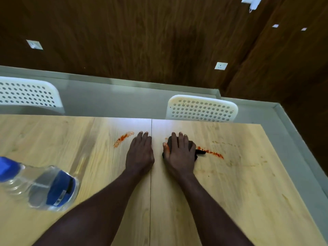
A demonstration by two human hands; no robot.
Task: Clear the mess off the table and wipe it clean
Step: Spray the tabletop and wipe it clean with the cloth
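— Where was the cloth?

— The dark cloth (pixel 190 148) lay at centre frame on the wooden counter (pixel 248 183), under the right hand (pixel 180 153), whose flat grip pressed it down.

— And the other hand?

— The left hand (pixel 140 153) lay flat, fingers together, holding nothing. One red smear (pixel 123 138) sat left of it, another red streak (pixel 213 153) right of the cloth. A plastic bottle (pixel 40 185) lay at lower left.
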